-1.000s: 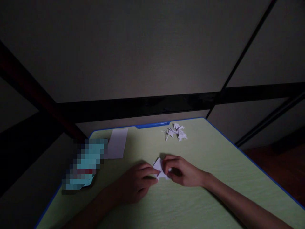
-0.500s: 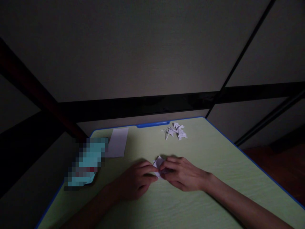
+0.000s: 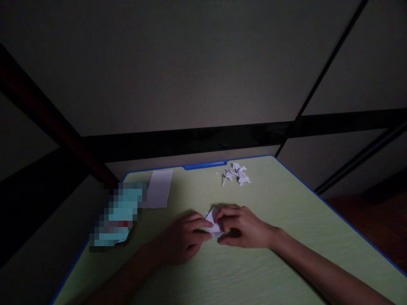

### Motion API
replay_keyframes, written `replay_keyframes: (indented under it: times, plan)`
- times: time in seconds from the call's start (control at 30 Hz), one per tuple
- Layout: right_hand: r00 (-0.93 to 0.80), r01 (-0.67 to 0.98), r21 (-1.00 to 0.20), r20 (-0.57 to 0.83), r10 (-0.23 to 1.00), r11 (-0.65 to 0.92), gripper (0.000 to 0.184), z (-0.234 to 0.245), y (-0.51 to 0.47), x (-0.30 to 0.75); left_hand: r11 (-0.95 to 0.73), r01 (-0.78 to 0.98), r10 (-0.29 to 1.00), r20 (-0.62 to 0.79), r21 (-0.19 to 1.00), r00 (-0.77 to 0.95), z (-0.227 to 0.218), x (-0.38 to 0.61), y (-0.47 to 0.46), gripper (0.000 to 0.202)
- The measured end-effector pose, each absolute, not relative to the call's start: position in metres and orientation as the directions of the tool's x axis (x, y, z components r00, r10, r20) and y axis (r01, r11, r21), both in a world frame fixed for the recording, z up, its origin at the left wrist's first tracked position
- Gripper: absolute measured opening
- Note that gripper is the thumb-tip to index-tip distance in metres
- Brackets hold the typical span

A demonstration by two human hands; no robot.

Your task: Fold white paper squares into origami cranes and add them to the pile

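Note:
A small white folded paper piece lies on the light green table between my two hands. My left hand presses on its left edge with the fingers curled together. My right hand pinches its right side, thumb underneath and fingers bent over it. Most of the paper is hidden by the fingers.
A heap of several small folded white paper figures sits near the far edge. A flat white sheet lies at the far left beside a blurred light blue packet. The table has a blue rim; dark wall panels stand behind.
My right hand flattened over the paper half a second ago, then lifted its fingers back into a pinch. The left hand has barely moved.

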State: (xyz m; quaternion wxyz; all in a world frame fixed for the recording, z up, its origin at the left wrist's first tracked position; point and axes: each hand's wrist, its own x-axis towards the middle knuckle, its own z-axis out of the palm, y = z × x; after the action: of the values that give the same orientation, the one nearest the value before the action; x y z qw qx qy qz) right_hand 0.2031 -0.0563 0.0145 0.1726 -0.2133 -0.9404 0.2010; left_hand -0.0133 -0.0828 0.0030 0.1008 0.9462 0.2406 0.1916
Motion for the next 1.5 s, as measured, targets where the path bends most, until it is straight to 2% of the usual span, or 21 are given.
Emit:
replay_keyframes:
  times: [0.23,0.37,0.77,1.07,1.23,1.5]
  plan:
    - [-0.802,0.507,-0.297,0.181,0.569,0.809,0.016,0.018,-0.07,0.195,-0.873,0.404,0.481,0.35,0.273,0.804,0.003,-0.012,-0.082,0.022]
    - [-0.778,0.552,-0.288,0.16,0.608,0.782,0.016,0.017,-0.071,0.191,-0.876,0.397,0.475,0.343,0.275,0.81,0.004,-0.012,-0.082,0.023]
    - [-0.653,0.555,-0.564,0.16,0.74,0.612,0.008,0.009,-0.066,0.188,-0.851,0.401,0.503,0.306,0.339,0.808,0.009,-0.01,-0.084,0.026]
    - [-0.639,0.419,-0.713,0.209,0.741,0.562,0.012,0.004,-0.058,0.19,-0.847,0.421,0.507,0.255,0.323,0.824,0.011,-0.009,-0.086,0.031]
    - [-0.63,0.347,-0.814,0.165,0.759,0.465,0.015,0.005,-0.053,0.192,-0.843,0.427,0.518,0.279,0.328,0.809,0.009,-0.008,-0.085,0.028]
    - [-0.629,0.312,-0.891,0.067,0.775,0.33,0.015,0.006,-0.051,0.194,-0.858,0.421,0.5,0.29,0.293,0.816,0.01,-0.008,-0.086,0.027]
